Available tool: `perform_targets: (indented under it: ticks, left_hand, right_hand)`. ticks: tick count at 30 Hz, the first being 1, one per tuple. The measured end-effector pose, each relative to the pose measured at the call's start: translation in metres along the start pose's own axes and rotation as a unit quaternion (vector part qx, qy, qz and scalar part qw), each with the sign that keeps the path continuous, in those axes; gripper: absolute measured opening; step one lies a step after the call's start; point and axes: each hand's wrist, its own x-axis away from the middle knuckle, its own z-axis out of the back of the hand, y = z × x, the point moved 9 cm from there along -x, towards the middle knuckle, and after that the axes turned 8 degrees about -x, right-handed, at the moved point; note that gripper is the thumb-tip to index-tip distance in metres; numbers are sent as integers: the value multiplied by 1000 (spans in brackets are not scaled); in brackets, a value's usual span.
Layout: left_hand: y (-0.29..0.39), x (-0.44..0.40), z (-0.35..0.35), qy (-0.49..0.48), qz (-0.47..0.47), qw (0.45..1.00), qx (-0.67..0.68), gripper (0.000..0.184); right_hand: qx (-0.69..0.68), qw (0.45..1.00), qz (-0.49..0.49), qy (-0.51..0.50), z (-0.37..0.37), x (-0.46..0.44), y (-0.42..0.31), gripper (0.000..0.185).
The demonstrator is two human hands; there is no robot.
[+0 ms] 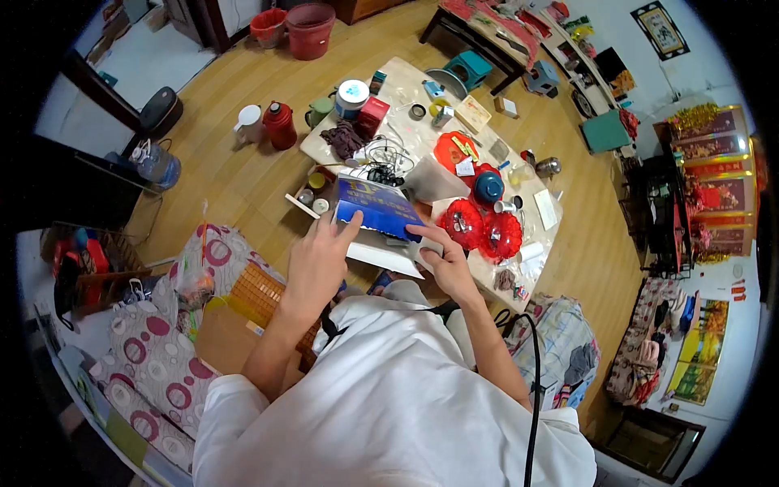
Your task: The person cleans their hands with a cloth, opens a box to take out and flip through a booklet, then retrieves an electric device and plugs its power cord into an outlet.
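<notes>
Our left grip [318,258] pinches the blue box [377,216] at the near side of the worktop [404,73]; our right grip [420,242], thumb and finger parted, touches its right corner. Yellow and white lettering [363,188], too small to read! Cables [383,169] crowd beyond, red dishes [510,245] right.

Blue box [377,213]: smaller lettering unreadable to us; left edge partly covered by left grip [319,258]; far side out of our sight. Drawer [385,258]: interior partly hidden behind the blue box. White shirt [389,390], black cable [535,381]: cut off by the lower edge. Red wall hangings [714,150]: lettering too small for us.
</notes>
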Motion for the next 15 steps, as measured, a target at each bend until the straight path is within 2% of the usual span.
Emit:
perform_targets:
  ticks: [1, 3, 4, 6, 7, 8, 9, 10, 11, 12, 13, 14, 15]
  left_hand:
    - [-8, 0, 0, 1, 4, 1000, 0, 55]
    - [-5, 9, 11, 85, -127, 987, -49, 56]
    - [-10, 12, 12, 79, -126, 988, -48, 56]
    - [-12, 16, 23, 38, -158, 963, 217, 60]
    - [-16, 22, 11, 85, -240, 928, 274, 71]
    - [-15, 21, 8, 65, -233, 938, 249, 76]
    - [-10, 25, 7, 52, -271, 929, 245, 74]
    - [-5, 28, 7, 40, -309, 919, 241, 72]
    - [-8, 27, 8, 40, -309, 919, 241, 72]
    - [-10, 25, -2, -27, -324, 912, 249, 73]
    - [-8, 26, -12, -95, -335, 901, 258, 74]
    - [-7, 26, -9, -95, -335, 901, 258, 74]
    - [-2, 27, -2, -87, -334, 890, 297, 76]
  right_hand:
    - [-54, 997, -48, 7, -3, 0, 6, 49]
    - [-53, 997, -58, 11, -5, -2, 10, 47]
    - [-52, 996, -66, 20, -4, 0, 14, 45]
    - [-112, 990, -88, 19, -10, 6, -1, 42]
    - [-82, 994, -70, 14, -10, 6, -1, 42]
    - [-52, 997, -50, 8, -11, 4, -6, 41]
    - [-51, 997, -50, 8, -12, 6, -10, 41]
    - [-105, 990, -97, -5, -16, 9, -9, 41]
    - [-158, 977, -145, -19, -21, 12, -8, 40]
    - [-158, 977, -143, -14, -20, 11, -9, 40]
    - [-88, 993, -78, -18, -17, 10, -20, 39]
    - [-18, 999, -10, -25, -18, 8, -37, 38]
    - [-114, 978, -173, 4, -14, 18, -22, 38]
